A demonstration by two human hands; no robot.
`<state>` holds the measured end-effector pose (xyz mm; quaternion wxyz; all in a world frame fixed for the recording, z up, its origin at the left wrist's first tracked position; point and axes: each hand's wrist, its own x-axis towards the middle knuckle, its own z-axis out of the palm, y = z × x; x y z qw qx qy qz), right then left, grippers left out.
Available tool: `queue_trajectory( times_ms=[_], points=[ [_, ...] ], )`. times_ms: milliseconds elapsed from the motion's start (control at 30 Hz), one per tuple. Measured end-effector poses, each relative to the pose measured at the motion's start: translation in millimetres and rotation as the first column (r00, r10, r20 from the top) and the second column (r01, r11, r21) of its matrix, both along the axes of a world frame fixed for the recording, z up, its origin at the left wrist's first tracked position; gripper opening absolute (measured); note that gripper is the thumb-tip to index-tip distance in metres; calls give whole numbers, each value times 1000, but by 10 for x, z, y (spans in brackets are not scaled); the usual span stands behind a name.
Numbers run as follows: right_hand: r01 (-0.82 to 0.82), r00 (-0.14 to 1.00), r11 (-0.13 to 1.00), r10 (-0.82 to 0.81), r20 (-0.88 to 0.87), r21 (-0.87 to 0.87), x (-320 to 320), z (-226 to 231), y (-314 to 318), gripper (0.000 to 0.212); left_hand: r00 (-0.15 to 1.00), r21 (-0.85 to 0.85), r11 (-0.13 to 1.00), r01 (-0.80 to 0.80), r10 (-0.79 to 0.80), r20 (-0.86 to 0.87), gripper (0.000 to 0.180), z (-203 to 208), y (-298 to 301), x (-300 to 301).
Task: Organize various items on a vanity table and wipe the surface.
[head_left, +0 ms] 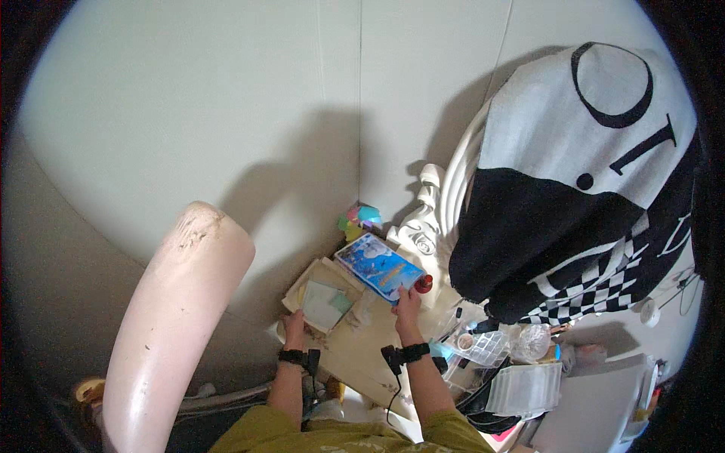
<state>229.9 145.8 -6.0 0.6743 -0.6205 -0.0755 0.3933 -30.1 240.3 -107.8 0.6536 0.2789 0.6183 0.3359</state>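
My right hand (408,302) pinches the near corner of the blue booklet (377,264), toward the far corner of the table (359,359). My left hand (293,326): at the pale paper stack (325,302), by the left edge; grip cannot be told.

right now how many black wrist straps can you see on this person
2: left strap around the left wrist, right strap around the right; neither is fully hidden.
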Motion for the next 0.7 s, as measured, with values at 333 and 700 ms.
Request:
queue_trajectory(
  times_ms=[333,700],
  points=[
    [57,997,998,-56,-48,20,-46,-244,64,9,954,62,967,-246,253,-160,55,468,-335,-185],
    [-17,995,1000,16,98,6,-57,-334,114,15,935,193,915,-354,348,64,54,1,-570,-624]
  ],
)
